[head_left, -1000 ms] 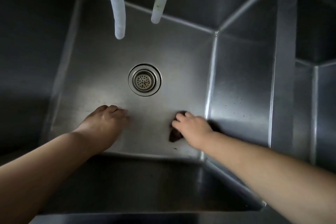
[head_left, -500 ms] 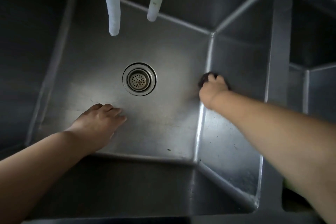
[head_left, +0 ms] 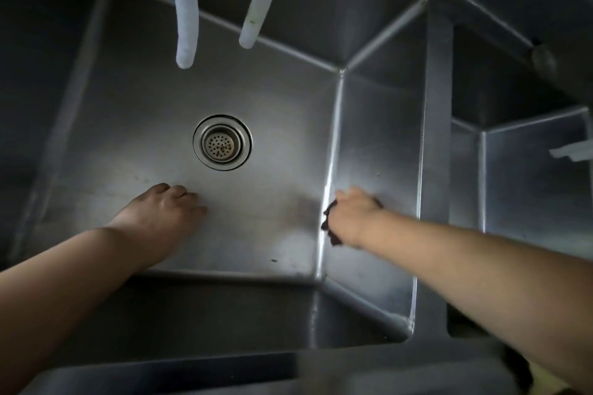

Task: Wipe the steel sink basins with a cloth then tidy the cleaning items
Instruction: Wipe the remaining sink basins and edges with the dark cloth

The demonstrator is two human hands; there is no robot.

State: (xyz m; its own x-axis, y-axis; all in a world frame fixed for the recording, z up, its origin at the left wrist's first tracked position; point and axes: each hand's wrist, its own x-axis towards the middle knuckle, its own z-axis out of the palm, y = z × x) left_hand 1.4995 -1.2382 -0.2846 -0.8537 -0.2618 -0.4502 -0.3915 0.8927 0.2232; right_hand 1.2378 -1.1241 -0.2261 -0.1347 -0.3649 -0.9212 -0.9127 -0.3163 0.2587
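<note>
I look down into a deep steel sink basin with a round strainer drain in its floor. My left hand rests flat on the basin floor, below and left of the drain, fingers fairly straight. My right hand holds a dark cloth against the lower part of the basin's right wall, by the corner seam. Most of the cloth is hidden under the hand; dark edges show at its left and upper right.
Two pale hoses hang over the back of the basin. A steel divider separates a second basin on the right, with a pale object at its far edge. A small speck lies on the floor near the front.
My right hand with the cloth went from the floor's right side up the right wall, then came back down along the wall toward the front. The left hand stayed put.
</note>
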